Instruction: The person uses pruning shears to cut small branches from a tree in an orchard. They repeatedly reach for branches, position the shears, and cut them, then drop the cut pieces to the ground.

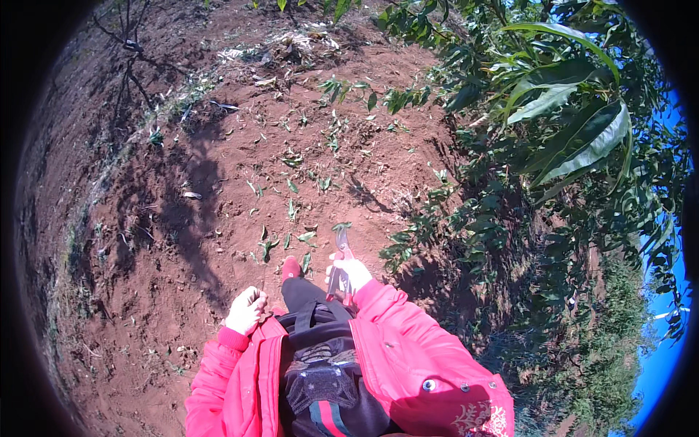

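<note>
My right hand (355,272), very bright in the sun, grips a pair of pruning shears (342,244) with red handles. The metal blades point away from me over the bare soil, and a green leaf (342,225) shows at their tip. My left hand (246,311) hangs at the left front edge of my pink jacket (256,377). Its fingers are curled in, and nothing can be seen in them. Between the two hands show my dark trouser leg (301,295) and a red shoe (291,267).
Leafy tree branches (491,213) fill the right side, with long leaves (584,125) hanging close to the camera. Reddish soil (240,164) slopes ahead, strewn with fallen leaves (267,248). A pile of dry plant litter (300,46) lies farther off, and a bare sapling (131,46) stands upper left.
</note>
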A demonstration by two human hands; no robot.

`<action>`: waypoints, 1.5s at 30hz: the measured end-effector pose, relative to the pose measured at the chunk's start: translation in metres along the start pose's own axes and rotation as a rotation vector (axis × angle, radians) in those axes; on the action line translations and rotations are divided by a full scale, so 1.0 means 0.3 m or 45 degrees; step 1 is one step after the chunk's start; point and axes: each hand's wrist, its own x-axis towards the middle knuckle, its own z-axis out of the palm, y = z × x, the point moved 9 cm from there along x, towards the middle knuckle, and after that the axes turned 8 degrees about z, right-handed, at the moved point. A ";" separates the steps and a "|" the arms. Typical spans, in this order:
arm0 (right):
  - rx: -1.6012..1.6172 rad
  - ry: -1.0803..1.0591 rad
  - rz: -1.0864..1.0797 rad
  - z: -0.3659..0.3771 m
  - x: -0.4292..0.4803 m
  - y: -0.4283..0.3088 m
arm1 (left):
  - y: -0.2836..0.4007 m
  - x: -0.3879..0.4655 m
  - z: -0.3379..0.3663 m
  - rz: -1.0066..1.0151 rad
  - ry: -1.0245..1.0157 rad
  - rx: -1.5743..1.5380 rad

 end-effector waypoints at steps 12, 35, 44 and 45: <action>-0.290 -0.325 0.130 0.524 0.602 -0.313 | 0.260 0.391 -0.502 0.110 0.541 0.064; 0.136 -0.099 -0.367 0.857 1.009 -0.807 | 2.316 1.236 -0.674 2.070 0.287 0.693; 0.142 -0.064 -0.493 1.189 1.069 -0.674 | 2.484 1.555 -0.539 2.157 0.113 1.454; 0.079 -0.037 -0.524 1.204 1.053 -0.672 | 2.471 1.583 -0.556 2.103 0.086 1.450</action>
